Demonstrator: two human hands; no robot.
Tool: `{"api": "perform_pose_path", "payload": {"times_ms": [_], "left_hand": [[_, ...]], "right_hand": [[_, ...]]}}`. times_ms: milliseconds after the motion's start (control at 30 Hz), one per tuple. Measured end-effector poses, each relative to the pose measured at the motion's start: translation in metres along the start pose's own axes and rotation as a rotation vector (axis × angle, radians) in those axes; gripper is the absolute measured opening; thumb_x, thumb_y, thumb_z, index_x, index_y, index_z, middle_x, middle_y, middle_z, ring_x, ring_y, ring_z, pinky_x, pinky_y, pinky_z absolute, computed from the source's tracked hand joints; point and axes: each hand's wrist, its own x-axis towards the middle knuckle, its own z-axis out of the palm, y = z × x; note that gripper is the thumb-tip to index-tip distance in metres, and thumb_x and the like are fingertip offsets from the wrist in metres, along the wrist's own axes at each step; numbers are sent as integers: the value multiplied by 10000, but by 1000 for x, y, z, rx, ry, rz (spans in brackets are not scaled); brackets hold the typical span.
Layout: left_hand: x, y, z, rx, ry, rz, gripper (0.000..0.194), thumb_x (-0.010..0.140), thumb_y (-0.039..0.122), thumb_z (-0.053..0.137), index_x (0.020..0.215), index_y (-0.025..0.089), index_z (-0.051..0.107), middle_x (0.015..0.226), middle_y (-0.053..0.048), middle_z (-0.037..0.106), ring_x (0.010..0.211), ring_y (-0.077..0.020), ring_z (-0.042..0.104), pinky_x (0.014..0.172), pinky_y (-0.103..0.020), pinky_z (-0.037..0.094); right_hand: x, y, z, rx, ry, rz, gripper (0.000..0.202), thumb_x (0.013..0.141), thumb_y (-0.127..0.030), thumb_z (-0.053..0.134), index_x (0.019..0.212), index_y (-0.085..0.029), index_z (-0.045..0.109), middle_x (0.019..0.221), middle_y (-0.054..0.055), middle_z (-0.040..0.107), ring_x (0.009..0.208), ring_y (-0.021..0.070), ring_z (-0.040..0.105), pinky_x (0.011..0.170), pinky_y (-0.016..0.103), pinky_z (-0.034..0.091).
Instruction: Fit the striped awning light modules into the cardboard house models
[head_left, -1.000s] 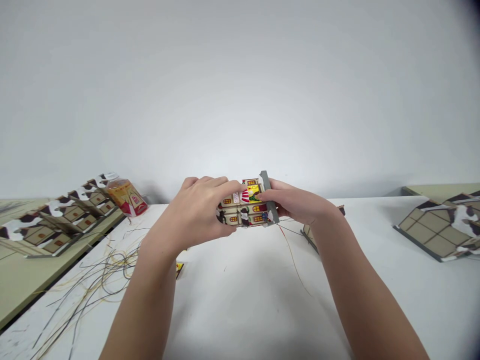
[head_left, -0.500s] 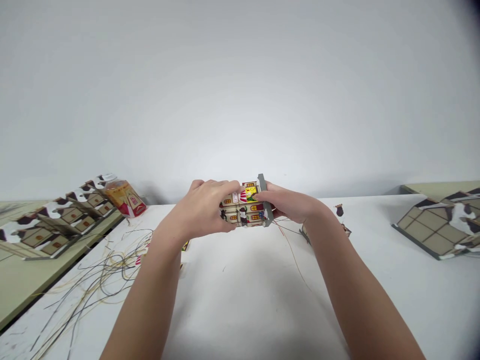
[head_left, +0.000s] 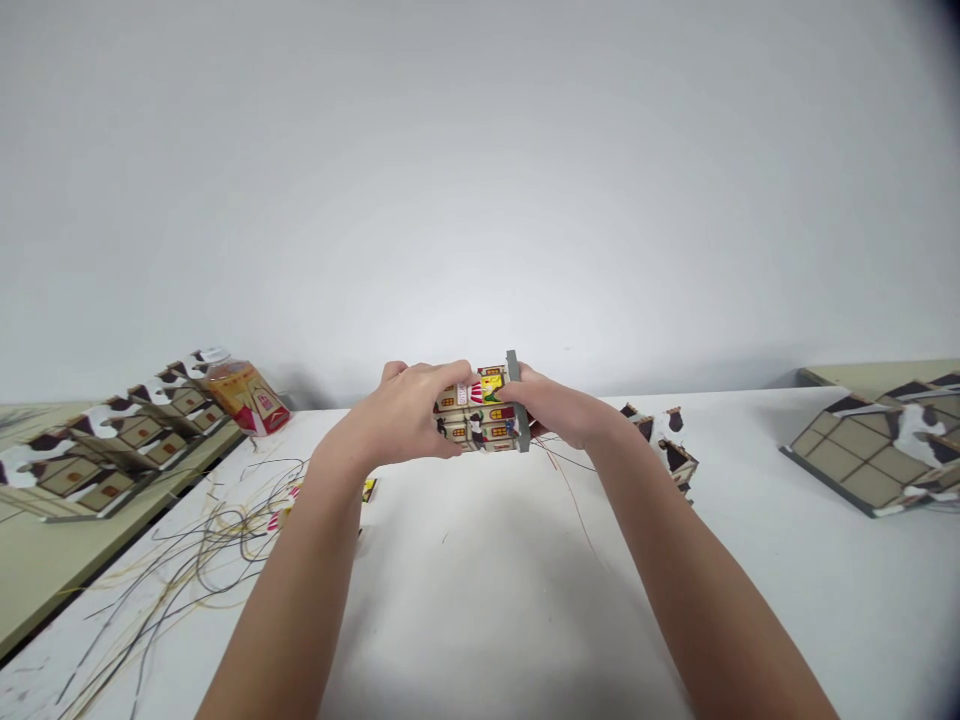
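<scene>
Between my two hands a small painted model house [head_left: 487, 425] lies on its side above the white table, its grey base pointing right. My left hand [head_left: 401, 415] wraps the end away from the base, thumb along the lower side, hiding that part. My right hand [head_left: 559, 405] grips the grey base, thumb on the near face and the other fingers hidden behind it. Thin red and dark wires [head_left: 566, 480] trail from the base end onto the table. Behind my right forearm sits another model house [head_left: 675, 455], partly covered.
Several snowy model houses [head_left: 135, 430] line the left side beside a bottle with a red and orange label [head_left: 247, 395]. Loose wires [head_left: 202, 550] tangle on the white table [head_left: 480, 600] at left, with small printed pieces [head_left: 283, 512]. More model houses [head_left: 862, 450] stand at right.
The held model house and my right hand have shifted slightly left, and its base has turned nearer to vertical. More of the house behind my right forearm now shows. Both hands keep their grip.
</scene>
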Motion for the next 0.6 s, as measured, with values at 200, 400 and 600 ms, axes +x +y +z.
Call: {"api": "perform_pose_path", "payload": {"times_ms": [200, 400, 600], "left_hand": [[1, -3, 0, -27, -36, -39, 347, 686, 426, 635, 940, 241, 488, 880, 21, 633, 815, -177, 539, 887, -382, 335], [1, -3, 0, -19, -37, -37, 364, 690, 452, 628, 959, 245, 495, 894, 10, 640, 824, -190, 550, 882, -381, 351], [-1, -1, 0, -12, -18, -24, 382, 699, 452, 625, 1004, 256, 506, 916, 9, 642, 846, -189, 556, 893, -381, 347]], "right_hand": [[4, 3, -1, -5, 8, 45, 338, 856, -418, 494, 1126, -219, 452, 1122, 108, 626, 922, 220, 645, 688, 322, 553], [5, 5, -2, 18, 5, 60, 361, 846, -435, 510, 1138, -230, 456, 1124, 100, 633, 912, 224, 649, 689, 335, 561], [3, 5, -5, 17, 6, 60, 354, 844, -463, 528, 1110, -237, 472, 1124, 92, 636, 926, 226, 649, 740, 353, 563]]}}
